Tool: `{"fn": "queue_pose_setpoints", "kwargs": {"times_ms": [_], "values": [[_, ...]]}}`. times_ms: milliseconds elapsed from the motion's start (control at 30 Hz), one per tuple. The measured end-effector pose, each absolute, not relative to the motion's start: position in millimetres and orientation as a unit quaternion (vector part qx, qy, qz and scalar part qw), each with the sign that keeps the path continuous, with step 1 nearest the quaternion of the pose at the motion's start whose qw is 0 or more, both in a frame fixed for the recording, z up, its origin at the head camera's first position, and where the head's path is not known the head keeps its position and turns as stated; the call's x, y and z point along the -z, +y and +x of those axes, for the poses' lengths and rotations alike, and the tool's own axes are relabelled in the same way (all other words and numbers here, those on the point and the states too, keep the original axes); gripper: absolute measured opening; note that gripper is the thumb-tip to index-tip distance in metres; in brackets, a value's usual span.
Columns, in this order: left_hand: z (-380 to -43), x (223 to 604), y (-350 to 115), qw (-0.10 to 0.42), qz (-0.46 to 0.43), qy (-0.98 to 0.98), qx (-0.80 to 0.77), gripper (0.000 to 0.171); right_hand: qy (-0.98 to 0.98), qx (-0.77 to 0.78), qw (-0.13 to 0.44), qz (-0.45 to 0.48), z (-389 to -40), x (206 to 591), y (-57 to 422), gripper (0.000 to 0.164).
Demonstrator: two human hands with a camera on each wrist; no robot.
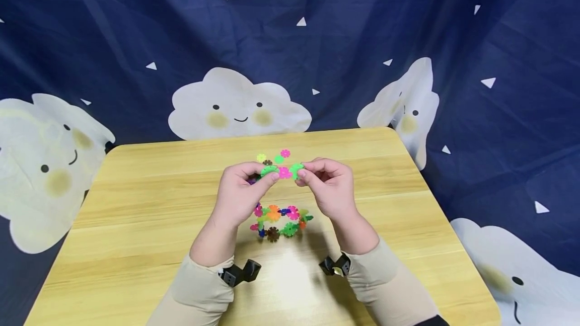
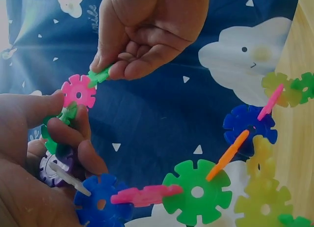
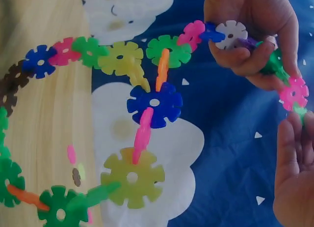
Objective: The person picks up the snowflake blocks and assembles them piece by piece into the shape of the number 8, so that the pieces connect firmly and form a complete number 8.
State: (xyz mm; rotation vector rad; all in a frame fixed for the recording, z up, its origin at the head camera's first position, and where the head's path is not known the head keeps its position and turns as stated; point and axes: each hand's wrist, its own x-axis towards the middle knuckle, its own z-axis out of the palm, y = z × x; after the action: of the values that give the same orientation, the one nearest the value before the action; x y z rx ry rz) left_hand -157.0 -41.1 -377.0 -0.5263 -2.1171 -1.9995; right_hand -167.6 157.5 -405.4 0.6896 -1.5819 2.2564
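My left hand (image 1: 241, 191) pinches a green snowflake disc (image 1: 269, 170) at one end of a linked chain. A pink snowflake disc (image 2: 78, 92) sits between that green disc and a light green one (image 2: 99, 75), which my right hand (image 1: 330, 187) pinches between thumb and fingers. The pink disc touches both green ones; how deep the slots go in is hard to tell. From my left hand the chain runs through a purple disc, a white disc (image 3: 231, 35) and a blue disc (image 2: 102, 202) into a larger linked frame (image 1: 273, 213) of multicoloured discs.
Beyond the hands, a few loose discs lie on the wooden table (image 1: 149, 200): yellow (image 1: 261, 157), pink (image 1: 285, 153), green (image 1: 278, 159) and brown (image 1: 268, 163). A dark blue curtain (image 1: 272, 39) with clouds hangs behind the table. Each wrist wears a black camera band.
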Motion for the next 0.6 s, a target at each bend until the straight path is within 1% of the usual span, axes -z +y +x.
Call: {"fn": "queue_pose_setpoints", "kwargs": {"times_ms": [100,167,267,367,400,500,600], "values": [[-158,377,-42,0.086,-0.185,-0.712,0.672,0.007,-0.549,-0.787,0.148,0.238,-166,404,157,0.035],[-159,376,-44,0.080,-0.196,-0.716,0.665,0.007,-0.552,-0.784,0.153,0.240,-166,403,157,0.033],[-161,374,-47,0.069,-0.213,-0.729,0.647,0.001,-0.559,-0.776,0.161,0.243,-166,403,157,0.024],[-161,370,-49,0.050,-0.211,-0.751,0.624,0.013,-0.565,-0.769,0.159,0.251,-167,404,157,0.009],[-161,369,-49,0.045,-0.207,-0.759,0.616,0.017,-0.568,-0.767,0.157,0.255,-167,405,157,0.008],[-161,365,-50,0.032,-0.190,-0.776,0.600,0.022,-0.589,-0.748,0.159,0.260,-175,409,161,0.018],[-161,364,-52,0.035,-0.178,-0.782,0.596,0.020,-0.651,-0.711,0.171,0.206,-201,425,170,0.020]]}}
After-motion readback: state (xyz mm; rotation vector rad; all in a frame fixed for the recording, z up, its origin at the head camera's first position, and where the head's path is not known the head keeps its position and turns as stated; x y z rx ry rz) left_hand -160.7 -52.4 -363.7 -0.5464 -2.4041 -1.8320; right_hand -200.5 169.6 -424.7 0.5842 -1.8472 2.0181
